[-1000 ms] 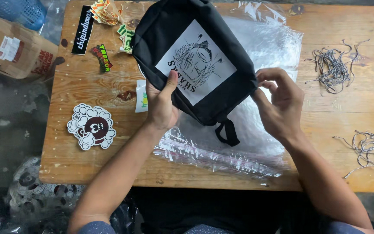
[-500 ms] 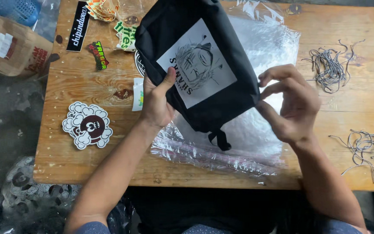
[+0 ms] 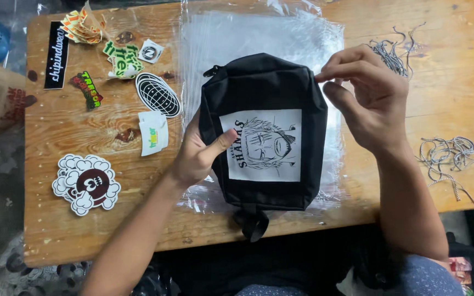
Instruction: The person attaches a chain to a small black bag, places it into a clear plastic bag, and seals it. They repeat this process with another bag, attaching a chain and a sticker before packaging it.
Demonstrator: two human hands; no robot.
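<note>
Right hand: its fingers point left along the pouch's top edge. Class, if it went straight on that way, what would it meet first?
The right hand would meet the black pouch first; its fingertips already seem to touch the top right corner, though depth is unclear.

pouch [image 3: 264,109] on plastic sheet [image 3: 259,38], stickers [image 3: 122,60] left, cords [image 3: 445,153] right

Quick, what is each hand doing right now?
Left hand: holding the black pouch, thumb on its white picture patch.
Right hand: fingertips pinching the pouch's top right corner.
</note>
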